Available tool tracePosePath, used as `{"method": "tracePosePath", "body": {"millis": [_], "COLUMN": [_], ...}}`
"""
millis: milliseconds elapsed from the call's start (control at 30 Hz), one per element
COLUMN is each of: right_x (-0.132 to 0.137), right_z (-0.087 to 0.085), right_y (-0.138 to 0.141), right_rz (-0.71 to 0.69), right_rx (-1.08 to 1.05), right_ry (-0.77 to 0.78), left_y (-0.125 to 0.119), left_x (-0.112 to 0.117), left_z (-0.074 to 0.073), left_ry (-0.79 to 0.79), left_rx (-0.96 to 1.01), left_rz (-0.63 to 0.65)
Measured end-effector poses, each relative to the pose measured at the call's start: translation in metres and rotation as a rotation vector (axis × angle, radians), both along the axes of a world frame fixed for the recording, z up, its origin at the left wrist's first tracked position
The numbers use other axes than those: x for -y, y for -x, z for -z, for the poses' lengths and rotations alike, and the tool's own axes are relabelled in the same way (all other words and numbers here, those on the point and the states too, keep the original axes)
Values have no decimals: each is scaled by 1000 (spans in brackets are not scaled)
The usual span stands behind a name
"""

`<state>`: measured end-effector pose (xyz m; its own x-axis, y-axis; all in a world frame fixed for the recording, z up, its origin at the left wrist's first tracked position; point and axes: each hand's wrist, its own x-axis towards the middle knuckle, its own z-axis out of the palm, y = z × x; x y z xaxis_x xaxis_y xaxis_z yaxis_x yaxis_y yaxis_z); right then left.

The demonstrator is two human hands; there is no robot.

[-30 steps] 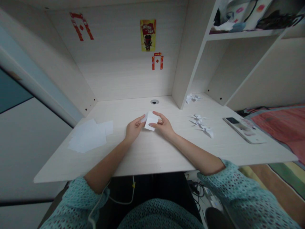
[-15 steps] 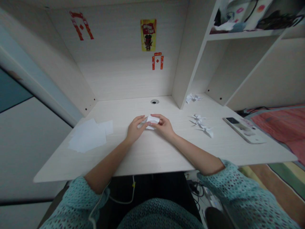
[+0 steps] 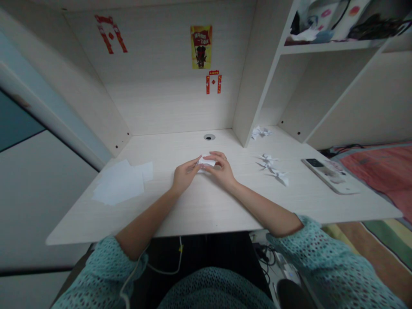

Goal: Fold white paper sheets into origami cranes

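Observation:
A small folded piece of white paper (image 3: 205,162) lies flat on the pale wooden desk (image 3: 206,206), mostly covered by fingers. My left hand (image 3: 183,176) pinches its left edge with fingertips pressed on it. My right hand (image 3: 220,169), wearing a ring, curls over the paper's right side and presses it down onto the desk. Both forearms reach in from teal knitted sleeves.
A loose stack of white paper sheets (image 3: 120,184) lies at the desk's left. Several folded white paper cranes (image 3: 272,168) sit at the right, another crumpled paper shape (image 3: 260,132) by the shelf divider. A phone (image 3: 330,175) lies far right. A cable hole (image 3: 209,137) is behind.
The folded paper, held raised between both hands a second ago, has been lowered flat onto the desk, and both hands now press on it.

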<state>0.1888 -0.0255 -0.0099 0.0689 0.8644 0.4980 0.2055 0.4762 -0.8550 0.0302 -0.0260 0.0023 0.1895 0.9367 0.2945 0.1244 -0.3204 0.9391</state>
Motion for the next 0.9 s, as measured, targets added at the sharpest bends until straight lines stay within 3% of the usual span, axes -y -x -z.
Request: {"method": "tracePosePath", "body": {"millis": [167,400,700,900], "right_x": [4,2,-2,-5], "right_z": [-2,1,5,10], "right_y": [-2,-2,4,5], "right_rz": [-85,-202,-317,-314], "right_rx": [94,47,-128,-187], "right_ry": [-87,-46,90,135], "left_y": [-1,1,1,1], "left_x": [-6,-8,-4,-3], "left_z": [2,2,-3,-5], "left_ry": [77,212,98,57], "left_rx": [130,232,201,191], "left_rz": [45,53,-40,-195]}}
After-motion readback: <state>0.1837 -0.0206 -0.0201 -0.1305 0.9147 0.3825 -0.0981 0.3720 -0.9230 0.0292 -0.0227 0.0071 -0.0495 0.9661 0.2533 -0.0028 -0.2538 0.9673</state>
